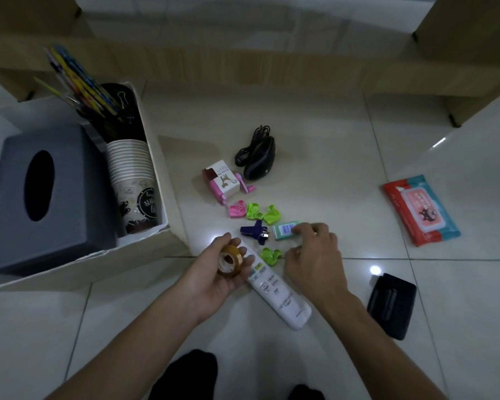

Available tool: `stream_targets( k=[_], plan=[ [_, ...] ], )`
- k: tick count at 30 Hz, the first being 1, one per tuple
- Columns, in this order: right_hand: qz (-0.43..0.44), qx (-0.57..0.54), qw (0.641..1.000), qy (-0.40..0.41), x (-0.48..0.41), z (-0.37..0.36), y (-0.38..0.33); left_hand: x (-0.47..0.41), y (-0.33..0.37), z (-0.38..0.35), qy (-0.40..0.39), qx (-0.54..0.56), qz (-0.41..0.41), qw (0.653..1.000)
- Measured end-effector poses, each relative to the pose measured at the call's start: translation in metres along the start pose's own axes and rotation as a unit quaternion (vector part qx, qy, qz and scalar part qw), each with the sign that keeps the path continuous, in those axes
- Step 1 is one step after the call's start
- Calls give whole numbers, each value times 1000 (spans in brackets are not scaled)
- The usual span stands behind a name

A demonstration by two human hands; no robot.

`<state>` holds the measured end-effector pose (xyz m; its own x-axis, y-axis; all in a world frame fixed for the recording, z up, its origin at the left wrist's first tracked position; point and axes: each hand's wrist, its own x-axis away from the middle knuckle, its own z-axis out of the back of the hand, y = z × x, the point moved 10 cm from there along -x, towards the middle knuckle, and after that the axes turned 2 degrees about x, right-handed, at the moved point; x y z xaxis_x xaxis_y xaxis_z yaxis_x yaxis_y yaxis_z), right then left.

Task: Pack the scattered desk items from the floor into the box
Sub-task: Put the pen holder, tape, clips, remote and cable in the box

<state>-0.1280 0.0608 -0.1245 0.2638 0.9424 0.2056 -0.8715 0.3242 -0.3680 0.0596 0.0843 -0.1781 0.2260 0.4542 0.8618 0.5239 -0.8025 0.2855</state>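
Observation:
My left hand holds a roll of amber tape in its curled fingers, just above a white remote control lying on the floor. My right hand reaches down with fingertips on a small green box. The cardboard box at the left holds a grey tissue box, a stack of paper cups and a black cup of pencils. Around my hands lie a purple stapler, green clips and a pink clip.
A pink-and-white pencil sharpener and a black mouse with its cord lie farther out. A red-and-blue wet wipes pack is at the right, a black wallet nearer me. Wooden desk legs stand behind.

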Motion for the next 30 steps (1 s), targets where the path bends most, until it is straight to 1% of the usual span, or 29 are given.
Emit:
stream_targets(
  k=[1,3,6,8,9,11,12,13,15,17,20,22,23,26,28,30],
  plan=[
    [-1,19,999,-27,6,-7,7,1,-6,-6,-11,-10,6,1000],
    [13,9,999,-45,16,-14,15,0,-15,-20,-31,-36,11,999],
    [35,-27,998,-33,21,-14,17,0,-27,-38,-40,-62,15,997],
    [30,-39,999,-18,21,-11,21,-1,-32,-44,-36,-67,17,997],
    [14,-68,998,-3,21,-6,26,-1,-33,-45,-34,-69,15,997],
    [-16,-172,984,44,23,10,34,-2,-35,-50,-39,-79,8,996],
    [-6,-224,973,60,25,17,33,-1,-37,-53,-50,-87,8,995],
    [25,-252,966,62,28,23,26,-1,-39,-57,-65,-96,12,993],
    [110,-240,964,41,35,29,3,1,-44,-66,-94,-110,27,989],
    [158,-221,962,24,42,28,-12,3,-49,-70,-105,-101,42,988],
    [165,-237,957,-17,48,17,-13,4,-51,-72,-105,-100,29,989],
    [178,-211,959,-56,53,7,-16,5,-52,-69,-103,-111,25,988],
    [187,-191,962,-62,55,5,-19,7,-52,-67,-99,-118,24,988],
    [219,-146,964,-44,56,12,-36,16,-42,-63,-78,-146,-1,986],
    [249,-145,956,-58,56,17,-55,26,-23,-58,-57,-161,-35,985],
    [287,-151,942,-88,53,21,-81,39,-1,-54,-53,-175,-57,981]
  ],
)
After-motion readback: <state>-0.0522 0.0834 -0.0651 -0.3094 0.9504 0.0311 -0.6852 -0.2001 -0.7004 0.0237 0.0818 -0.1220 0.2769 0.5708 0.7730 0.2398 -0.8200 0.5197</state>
